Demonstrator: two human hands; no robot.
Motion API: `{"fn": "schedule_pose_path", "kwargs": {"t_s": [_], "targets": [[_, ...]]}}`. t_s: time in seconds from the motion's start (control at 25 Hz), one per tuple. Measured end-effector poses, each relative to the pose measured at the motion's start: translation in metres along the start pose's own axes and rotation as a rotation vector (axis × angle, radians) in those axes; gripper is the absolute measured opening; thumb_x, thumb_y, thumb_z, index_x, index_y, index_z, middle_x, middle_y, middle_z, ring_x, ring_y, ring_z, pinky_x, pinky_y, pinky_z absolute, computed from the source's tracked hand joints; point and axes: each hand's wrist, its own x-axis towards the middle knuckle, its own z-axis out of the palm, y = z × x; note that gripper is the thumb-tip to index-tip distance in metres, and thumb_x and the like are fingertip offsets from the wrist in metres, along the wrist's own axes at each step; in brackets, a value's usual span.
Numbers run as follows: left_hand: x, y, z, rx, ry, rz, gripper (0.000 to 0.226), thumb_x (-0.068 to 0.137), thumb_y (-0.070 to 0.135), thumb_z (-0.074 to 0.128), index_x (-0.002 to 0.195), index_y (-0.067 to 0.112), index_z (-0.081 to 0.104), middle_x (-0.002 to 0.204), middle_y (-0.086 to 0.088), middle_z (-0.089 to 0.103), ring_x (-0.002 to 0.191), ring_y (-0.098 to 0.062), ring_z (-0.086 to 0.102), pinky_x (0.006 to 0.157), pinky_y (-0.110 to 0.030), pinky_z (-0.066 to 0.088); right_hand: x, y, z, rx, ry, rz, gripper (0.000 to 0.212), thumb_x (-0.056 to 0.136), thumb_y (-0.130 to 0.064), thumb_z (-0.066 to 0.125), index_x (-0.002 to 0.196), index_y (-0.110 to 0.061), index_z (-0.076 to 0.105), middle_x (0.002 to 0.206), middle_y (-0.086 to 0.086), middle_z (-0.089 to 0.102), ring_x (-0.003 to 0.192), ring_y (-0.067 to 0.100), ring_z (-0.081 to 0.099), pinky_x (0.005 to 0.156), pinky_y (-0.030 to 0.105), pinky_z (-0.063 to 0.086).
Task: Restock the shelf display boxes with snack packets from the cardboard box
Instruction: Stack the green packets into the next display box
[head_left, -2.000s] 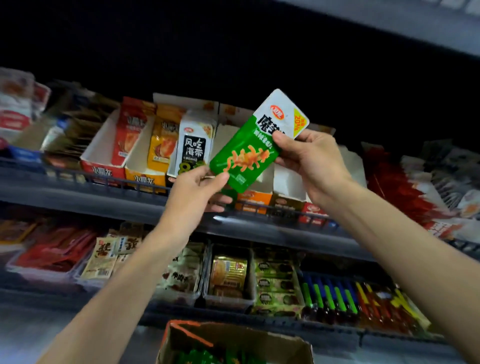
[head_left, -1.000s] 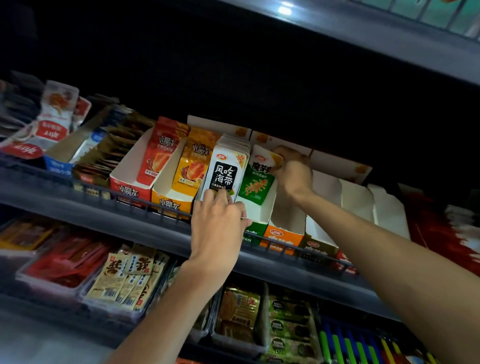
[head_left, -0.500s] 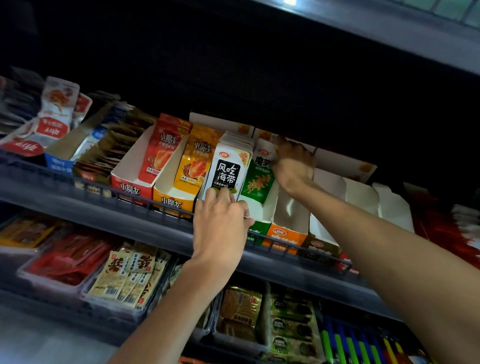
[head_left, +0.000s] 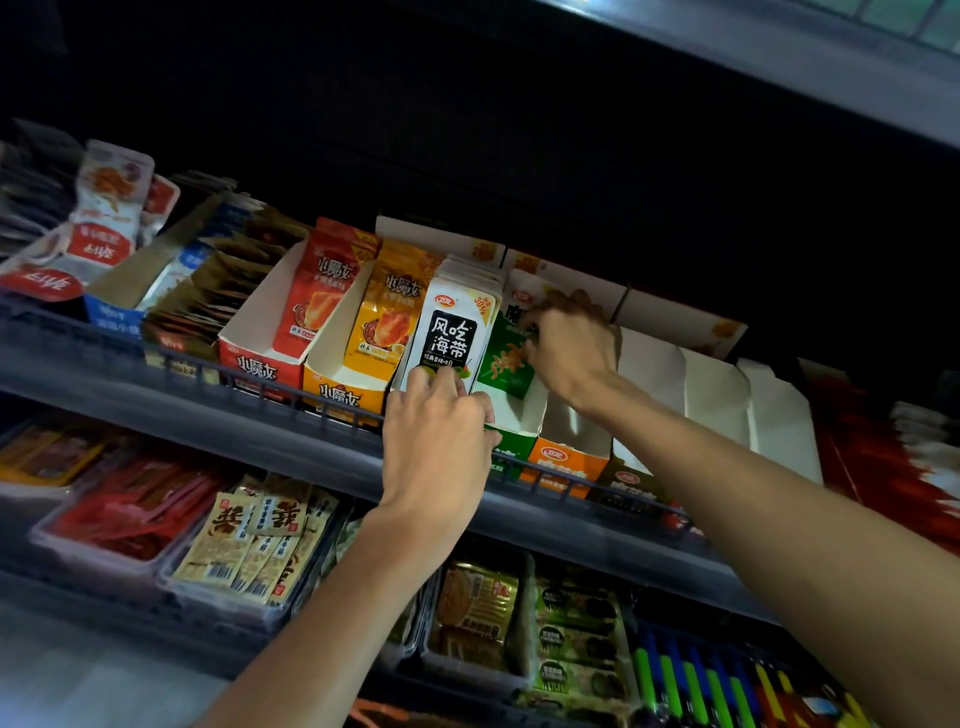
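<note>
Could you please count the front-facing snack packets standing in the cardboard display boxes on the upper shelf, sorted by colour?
red packet: 1
orange packet: 1
white-and-black packet: 1
green packet: 1
Total: 4

Right hand (head_left: 571, 343) pinches green snack packet (head_left: 506, 358), packet standing in green display box (head_left: 511, 436). Left hand (head_left: 439, 421) rests on box front edge, fingertips touching white-black packet stack (head_left: 454, 332) just left. Orange box (head_left: 566, 462) right, red packets (head_left: 324, 291) further left. Lower shelf trays (head_left: 244, 545) near.
</note>
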Motion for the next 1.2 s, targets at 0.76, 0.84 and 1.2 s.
{"fn": "schedule_pose_path", "kwargs": {"t_s": [0.76, 0.84, 1.2], "targets": [[-0.115, -0.020, 0.039, -0.041, -0.830, 0.201, 0.014, 0.085, 0.036, 0.064, 0.099, 0.033, 0.066, 0.099, 0.000, 0.068, 0.095, -0.025, 0.063, 0.080, -0.035, 0.052, -0.293, 0.020, 0.001, 0.632, -0.722, -0.132, 0.015, 0.093, -0.019, 0.066, 0.104, -0.026, 0.073, 0.086, -0.022, 0.061, 0.073, -0.011, 0.056, 0.068, 0.007, 0.043], [-0.139, -0.036, 0.061, 0.007, -0.942, 0.185, 0.013, 0.085, 0.034, 0.064, 0.097, 0.029, 0.062, 0.094, -0.001, 0.064, 0.087, -0.024, 0.062, 0.076, -0.037, 0.052, -0.327, 0.020, 0.032, 0.624, -1.063, -0.109, 0.019, 0.095, -0.026, 0.063, 0.113, -0.024, 0.069, 0.089, -0.020, 0.060, 0.074, -0.010, 0.053, 0.062, 0.004, 0.038], [-0.209, -0.093, 0.146, 0.273, -1.217, -0.076, 0.073, 0.094, 0.006, 0.048, 0.151, 0.000, 0.004, 0.112, -0.017, 0.060, 0.096, -0.032, 0.062, 0.069, -0.038, 0.046, -0.434, -0.046, 0.194, 0.452, -1.395, -0.088, 0.032, 0.095, -0.032, 0.061, 0.120, -0.012, 0.065, 0.125, 0.011, 0.064, 0.114, 0.026, 0.061, 0.095, 0.038, 0.050]]}}
